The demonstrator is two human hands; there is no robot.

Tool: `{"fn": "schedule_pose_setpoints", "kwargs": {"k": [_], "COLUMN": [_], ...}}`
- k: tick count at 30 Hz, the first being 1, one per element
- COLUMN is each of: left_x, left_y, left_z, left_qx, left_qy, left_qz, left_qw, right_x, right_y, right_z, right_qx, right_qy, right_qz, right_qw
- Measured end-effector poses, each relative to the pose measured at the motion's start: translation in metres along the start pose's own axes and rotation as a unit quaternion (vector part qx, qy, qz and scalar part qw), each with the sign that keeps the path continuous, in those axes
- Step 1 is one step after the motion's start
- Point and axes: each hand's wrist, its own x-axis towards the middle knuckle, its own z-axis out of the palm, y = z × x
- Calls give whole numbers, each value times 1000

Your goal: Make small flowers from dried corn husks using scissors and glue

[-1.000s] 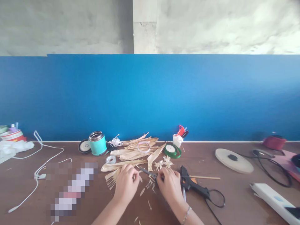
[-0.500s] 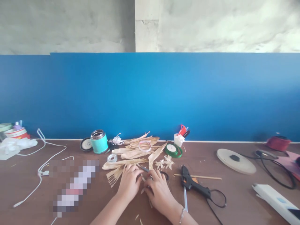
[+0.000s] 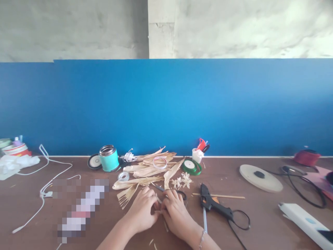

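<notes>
My left hand (image 3: 145, 211) and my right hand (image 3: 174, 211) meet at the fingertips over the table, both with curled fingers. Between them they pinch a small strip of dried corn husk (image 3: 158, 199), mostly hidden by the fingers. Just beyond the hands lie scissors (image 3: 182, 195), partly covered by the right hand. Dried corn husks (image 3: 145, 170) are heaped farther back, and a husk cut into a fringe (image 3: 127, 196) lies beside my left hand. Small husk flowers (image 3: 185, 180) sit beyond my right hand.
Right of the hands is a black glue gun (image 3: 214, 205) lying by a thin wooden stick (image 3: 231, 196). Behind are a green ribbon roll (image 3: 194, 170), clear tape (image 3: 123, 176), a turquoise jar (image 3: 108, 160) and a white cup of tools (image 3: 197, 155). A white cable (image 3: 58, 170) runs at left.
My left hand has turned and shifted slightly left and down, its thumb now meeting the right hand's fingers. The right hand stays almost in place. The whole view has shifted slightly.
</notes>
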Motion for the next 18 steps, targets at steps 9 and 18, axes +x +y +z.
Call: {"fn": "schedule_pose_setpoints", "kwargs": {"k": [9,18], "left_x": [3,6], "left_y": [-3,2], "left_z": [2,1], "left_qx": [-23,-29], "left_qy": [30,56], "left_qz": [8,1], "left_qw": [999,998], "right_x": [2,4], "right_y": [2,4], "right_z": [0,-6], "right_qx": [44,50], "right_qy": [40,68], "right_qz": [16,25], "right_qw": [998,996]}}
